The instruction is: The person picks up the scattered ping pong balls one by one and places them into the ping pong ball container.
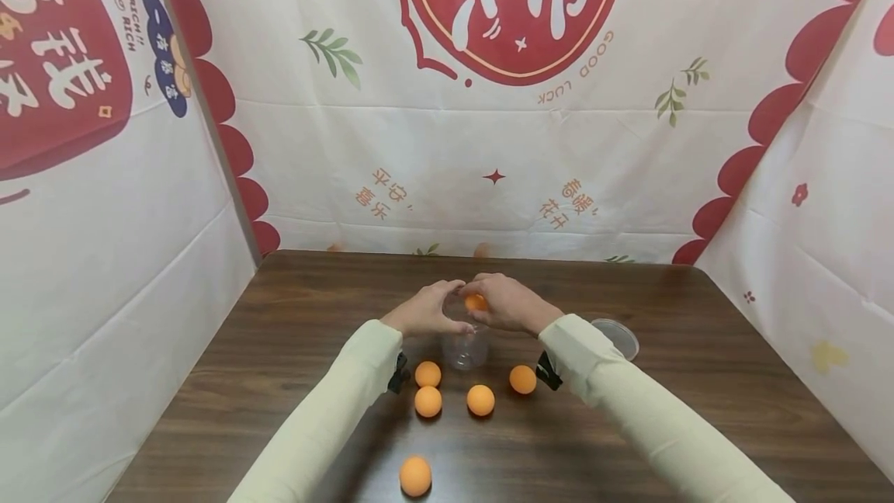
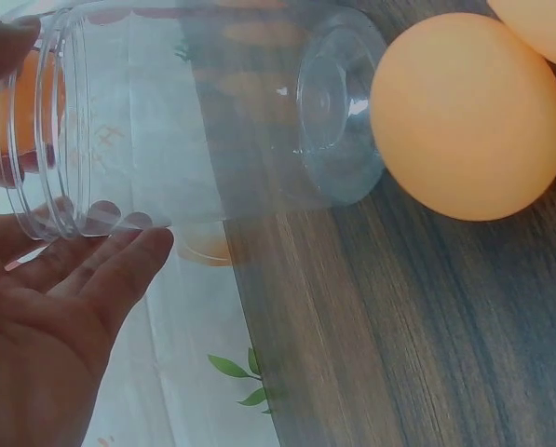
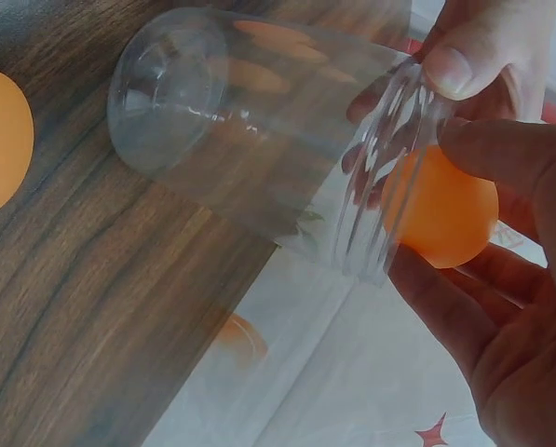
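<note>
A clear plastic jar point(image 1: 466, 352) stands upright on the table, its ridged mouth facing up. My left hand point(image 1: 424, 312) holds it near the mouth, with the thumb on one side and the fingers on the other, as the left wrist view shows. At the opening my right hand point(image 1: 511, 304) pinches an orange ball point(image 3: 445, 209) between thumb and fingers. That ball sits right at the rim, partly seen through the jar's threaded neck point(image 3: 375, 177). Other orange balls lie close to the base, among them one ball point(image 1: 480, 400) just in front of it.
Several loose balls lie on the brown wooden table point(image 1: 279, 379), including one ball point(image 1: 415, 476) near the front and one ball point(image 1: 522, 379) by the right wrist. A clear round lid point(image 1: 618, 338) lies beyond the right forearm. Printed white cloth point(image 1: 447, 138) hangs behind and at both sides.
</note>
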The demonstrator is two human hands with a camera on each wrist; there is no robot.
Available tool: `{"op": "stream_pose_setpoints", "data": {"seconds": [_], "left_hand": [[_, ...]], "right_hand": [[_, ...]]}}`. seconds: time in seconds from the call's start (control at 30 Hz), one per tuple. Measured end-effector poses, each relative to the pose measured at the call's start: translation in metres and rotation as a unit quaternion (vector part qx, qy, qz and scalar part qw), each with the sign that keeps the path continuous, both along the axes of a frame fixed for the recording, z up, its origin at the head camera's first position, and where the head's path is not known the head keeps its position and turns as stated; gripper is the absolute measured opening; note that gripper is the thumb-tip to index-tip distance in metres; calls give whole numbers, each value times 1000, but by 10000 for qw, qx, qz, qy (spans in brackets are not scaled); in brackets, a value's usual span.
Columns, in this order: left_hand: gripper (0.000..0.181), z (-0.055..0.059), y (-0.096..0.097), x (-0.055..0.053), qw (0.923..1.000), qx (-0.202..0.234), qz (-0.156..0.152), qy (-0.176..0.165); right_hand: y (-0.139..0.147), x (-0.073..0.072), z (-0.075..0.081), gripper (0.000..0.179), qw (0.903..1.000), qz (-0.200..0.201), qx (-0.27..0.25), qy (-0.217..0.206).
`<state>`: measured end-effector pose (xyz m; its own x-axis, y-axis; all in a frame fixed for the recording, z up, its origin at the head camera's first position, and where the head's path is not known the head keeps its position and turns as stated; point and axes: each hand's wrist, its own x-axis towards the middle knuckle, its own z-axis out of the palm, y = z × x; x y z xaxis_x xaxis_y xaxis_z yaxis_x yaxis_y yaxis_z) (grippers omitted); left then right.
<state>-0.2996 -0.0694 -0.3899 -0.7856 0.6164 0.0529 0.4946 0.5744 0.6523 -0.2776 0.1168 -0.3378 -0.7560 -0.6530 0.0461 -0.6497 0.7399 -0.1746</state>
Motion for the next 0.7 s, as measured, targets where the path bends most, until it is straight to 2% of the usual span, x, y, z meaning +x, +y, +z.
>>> {"op": "stream_pose_setpoints", "data": {"seconds": [0.43, 0.7], "left_hand": [[83, -1, -1, 0, 9997, -33, 104, -218], [83, -1, -2, -1, 9998, -20, 58, -175]], "right_hand": [[-1, -2, -7, 34, 9991, 346, 100, 216], [-2, -1, -7, 36, 9995, 283, 51, 135]]}}
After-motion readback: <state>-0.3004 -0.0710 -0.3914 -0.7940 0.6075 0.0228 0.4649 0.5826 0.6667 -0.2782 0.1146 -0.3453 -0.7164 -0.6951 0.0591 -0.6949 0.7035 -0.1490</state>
